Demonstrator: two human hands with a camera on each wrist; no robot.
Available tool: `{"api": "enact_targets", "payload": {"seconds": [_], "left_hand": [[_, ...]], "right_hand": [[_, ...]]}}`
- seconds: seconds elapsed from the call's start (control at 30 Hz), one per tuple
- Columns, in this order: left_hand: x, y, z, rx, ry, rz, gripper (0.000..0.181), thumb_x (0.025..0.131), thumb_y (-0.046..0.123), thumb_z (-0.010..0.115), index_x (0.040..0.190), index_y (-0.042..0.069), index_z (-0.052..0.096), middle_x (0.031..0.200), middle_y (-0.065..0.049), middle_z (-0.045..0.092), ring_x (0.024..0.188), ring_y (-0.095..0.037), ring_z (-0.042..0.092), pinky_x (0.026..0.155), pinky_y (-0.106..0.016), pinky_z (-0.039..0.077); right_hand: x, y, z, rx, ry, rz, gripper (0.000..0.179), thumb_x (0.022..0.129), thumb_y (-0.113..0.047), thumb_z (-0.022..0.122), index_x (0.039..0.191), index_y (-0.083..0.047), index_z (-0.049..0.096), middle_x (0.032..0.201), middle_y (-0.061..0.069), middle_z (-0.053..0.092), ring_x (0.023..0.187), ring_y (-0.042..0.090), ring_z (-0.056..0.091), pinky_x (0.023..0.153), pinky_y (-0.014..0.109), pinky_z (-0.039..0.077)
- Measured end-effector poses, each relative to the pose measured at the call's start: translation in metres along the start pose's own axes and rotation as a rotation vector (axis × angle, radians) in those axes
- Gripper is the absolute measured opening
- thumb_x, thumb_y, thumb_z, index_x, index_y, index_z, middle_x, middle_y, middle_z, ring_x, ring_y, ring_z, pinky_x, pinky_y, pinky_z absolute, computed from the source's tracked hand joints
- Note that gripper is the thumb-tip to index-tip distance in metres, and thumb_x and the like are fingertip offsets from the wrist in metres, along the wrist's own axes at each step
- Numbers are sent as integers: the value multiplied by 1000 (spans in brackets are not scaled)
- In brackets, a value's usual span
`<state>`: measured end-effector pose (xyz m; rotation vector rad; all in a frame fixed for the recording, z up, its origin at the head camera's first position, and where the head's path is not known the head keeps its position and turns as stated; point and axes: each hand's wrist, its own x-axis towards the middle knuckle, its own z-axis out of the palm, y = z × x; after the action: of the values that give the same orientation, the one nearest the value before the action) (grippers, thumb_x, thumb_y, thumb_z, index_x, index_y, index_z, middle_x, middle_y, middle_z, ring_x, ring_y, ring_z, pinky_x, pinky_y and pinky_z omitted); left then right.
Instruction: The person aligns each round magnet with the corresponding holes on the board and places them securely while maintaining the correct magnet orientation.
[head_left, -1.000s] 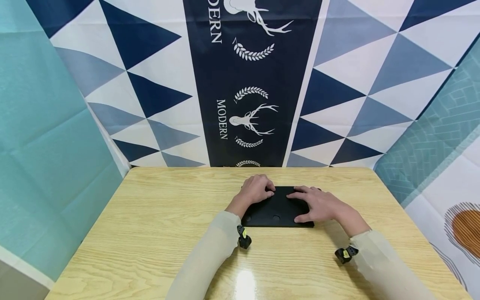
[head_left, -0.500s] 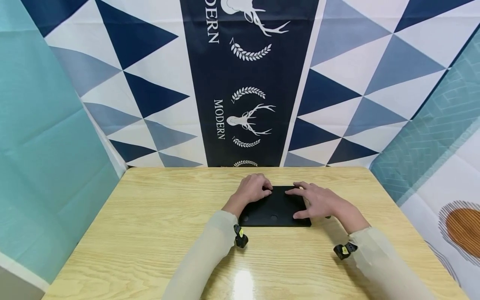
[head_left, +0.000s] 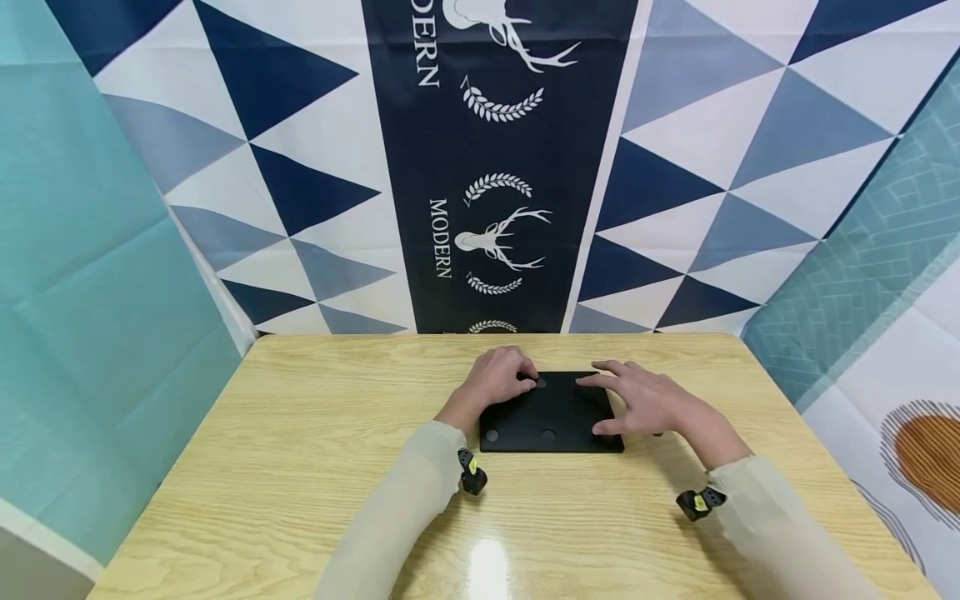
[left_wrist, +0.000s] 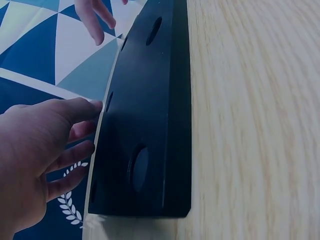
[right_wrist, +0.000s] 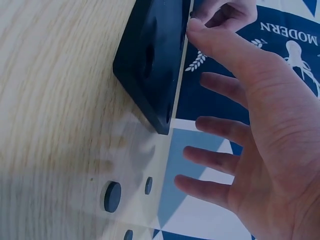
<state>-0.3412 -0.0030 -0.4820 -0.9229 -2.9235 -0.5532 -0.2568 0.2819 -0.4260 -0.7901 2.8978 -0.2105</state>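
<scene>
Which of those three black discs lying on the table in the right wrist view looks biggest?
The leftmost disc: it looks clearly larger than the upper-right disc and the bottom disc at the picture's edge.

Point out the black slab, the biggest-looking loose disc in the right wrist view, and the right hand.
Black slab (head_left: 557, 412), head view: top face.
Loose disc (right_wrist: 114, 196), right wrist view: flat face.
Right hand (head_left: 648, 401), head view: back of the hand.

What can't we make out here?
Far left corner of the black board: head view, behind the left hand.
Board's far end: left wrist view, past top edge.
Most loose discs: head view, behind the right hand.
Lowest disc: right wrist view, cut by bottom edge.
</scene>
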Motion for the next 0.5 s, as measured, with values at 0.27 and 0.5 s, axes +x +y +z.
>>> {"api": "enact_targets", "payload": {"seconds": [0.27, 0.5], "left_hand": [[-10, 1, -11, 26, 20, -1, 13, 103, 28, 82, 113, 30, 90, 115, 8, 82, 107, -14, 75, 92, -41, 63], [-24, 4, -26, 23, -7, -45, 16, 107, 27, 79, 118, 23, 90, 120, 1, 81, 112, -19, 74, 99, -39, 62]], "right_hand": [[-2, 0, -2, -7, 20, -1, 79, 93, -59, 86, 161, -26, 63, 174, 25, 48, 150, 59, 53, 98, 79, 56], [-1, 1, 0, -11, 22, 8, 79, 94, -59, 86, 162, -27, 63, 173, 25, 50, 152, 58, 53, 99, 81, 56]]}}
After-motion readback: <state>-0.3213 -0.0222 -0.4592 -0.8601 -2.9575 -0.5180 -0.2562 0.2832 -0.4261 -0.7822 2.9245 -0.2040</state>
